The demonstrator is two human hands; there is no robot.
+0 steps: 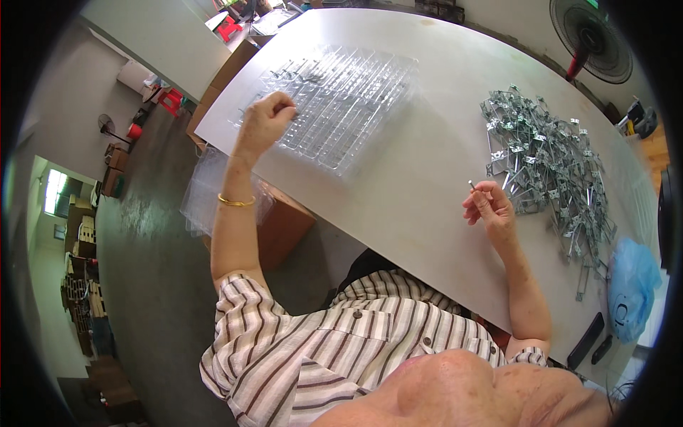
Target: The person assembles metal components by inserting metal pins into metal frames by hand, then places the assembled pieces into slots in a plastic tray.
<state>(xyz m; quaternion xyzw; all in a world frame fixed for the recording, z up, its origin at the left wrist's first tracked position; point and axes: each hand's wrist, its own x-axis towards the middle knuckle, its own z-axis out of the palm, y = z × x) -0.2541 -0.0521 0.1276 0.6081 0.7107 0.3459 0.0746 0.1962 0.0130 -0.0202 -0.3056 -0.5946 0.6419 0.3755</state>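
Right hand (492, 206), raised over the worktop (427, 135), held a slim metal piece (471, 184) pinched between thumb and fingers, its bright end poking up past them while the rest was hidden. Left hand (269, 117) hung over the left side of a clear plastic tray (331, 168), fingers curled narrowly toward the thumb; whether anything sat between them could not be told. Small grey pieces lay in the tray just beyond that hand, and its long ridged channels ran off to the hand's right. Thin and glossy, the tray seemed light, bendy and likely to slide, so opposite edges of its rim looked the safest hold. Just right of the right hand and stretching beyond it spread a heap of metal parts (544, 156), rods with flat brackets. Each looked light but stiff, perhaps with hard edges, and best taken by its rod; they crossed so thickly that one could easily snag its neighbours. Farther right and nearer the body sat a blue plastic bag (633, 288), with a dark flat object (586, 341) beside it, near the right elbow. On the near side of the left hand, below the worktop's edge, clear plastic sheets (200, 191) and a cardboard box (286, 222) crowded the space around the left forearm.
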